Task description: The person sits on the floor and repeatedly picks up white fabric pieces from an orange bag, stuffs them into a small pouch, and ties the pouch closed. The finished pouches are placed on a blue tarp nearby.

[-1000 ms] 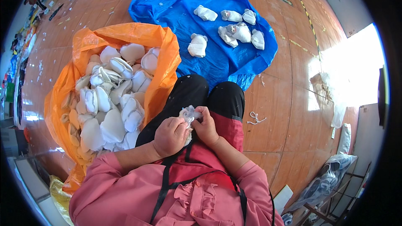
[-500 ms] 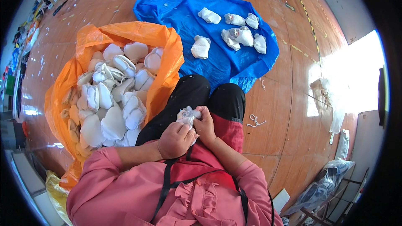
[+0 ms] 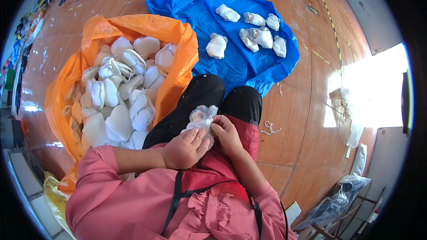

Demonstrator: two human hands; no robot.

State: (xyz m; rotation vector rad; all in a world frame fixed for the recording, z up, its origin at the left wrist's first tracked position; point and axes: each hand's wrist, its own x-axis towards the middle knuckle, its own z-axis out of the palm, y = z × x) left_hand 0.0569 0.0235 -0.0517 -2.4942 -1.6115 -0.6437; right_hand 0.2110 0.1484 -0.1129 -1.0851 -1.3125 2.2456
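Over my lap I hold a small grey fluffy plush toy with a pale face, partly covered by a white cloth piece. My left hand grips it from the left, its fingers lying over the white cloth. My right hand pinches the cloth's edge at the toy's right side. Some grey fluff shows between the hands; the rest of the toy is hidden under fingers and cloth.
At the left stands an open orange sack full of white and beige cup-shaped pads. Ahead, a blue sheet bears several white-wrapped bundles. A white string lies on the tiled floor right of my knee.
The toy's face and grey fluff now show more above my hands. My left fingers have spread over the cloth, and my right hand has shifted slightly right and down.
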